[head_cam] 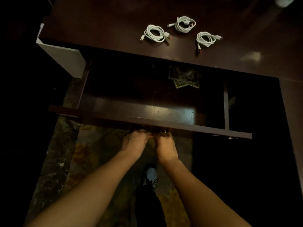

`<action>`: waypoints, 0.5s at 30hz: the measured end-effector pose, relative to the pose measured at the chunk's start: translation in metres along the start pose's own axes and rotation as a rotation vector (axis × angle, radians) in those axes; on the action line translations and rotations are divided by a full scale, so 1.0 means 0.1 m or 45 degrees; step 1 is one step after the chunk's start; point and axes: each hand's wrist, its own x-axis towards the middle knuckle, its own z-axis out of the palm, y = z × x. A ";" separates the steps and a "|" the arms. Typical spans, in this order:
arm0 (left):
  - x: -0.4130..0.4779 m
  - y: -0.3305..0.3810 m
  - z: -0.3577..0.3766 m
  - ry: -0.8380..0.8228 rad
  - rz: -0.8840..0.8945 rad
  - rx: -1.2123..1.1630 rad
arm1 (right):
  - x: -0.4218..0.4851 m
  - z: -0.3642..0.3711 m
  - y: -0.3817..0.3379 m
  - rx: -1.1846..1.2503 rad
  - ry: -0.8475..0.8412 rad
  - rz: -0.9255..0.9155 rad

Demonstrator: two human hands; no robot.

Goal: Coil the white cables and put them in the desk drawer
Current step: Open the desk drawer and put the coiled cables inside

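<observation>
Three coiled white cables lie on the dark desk top: the left coil point(155, 33), the middle coil point(184, 24) further back, and the right coil point(206, 39). Below the desk edge the desk drawer point(147, 110) stands pulled out, its dark wooden floor showing. My left hand point(134, 141) and my right hand point(165, 145) sit side by side under the middle of the drawer's front panel point(188, 127), fingers curled up against its underside. The fingertips are hidden by the panel. Neither hand touches a cable.
Patterned green cloths point(184, 77) lie at the back of the drawer. A white panel point(64, 58) juts out at the desk's left end. A marble floor point(54, 161) and my shoe point(150, 176) show below. A pale object point(285, 1) sits at the desk's far right corner.
</observation>
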 end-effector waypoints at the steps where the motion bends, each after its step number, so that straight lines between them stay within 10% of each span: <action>1: -0.36 -0.02 0.04 -0.001 0.049 0.020 | -0.36 0.05 -0.11 -0.030 0.034 0.011; 15: -0.95 0.32 -0.77 -0.214 0.108 0.173 | -0.93 -0.77 -0.53 0.116 -0.122 0.120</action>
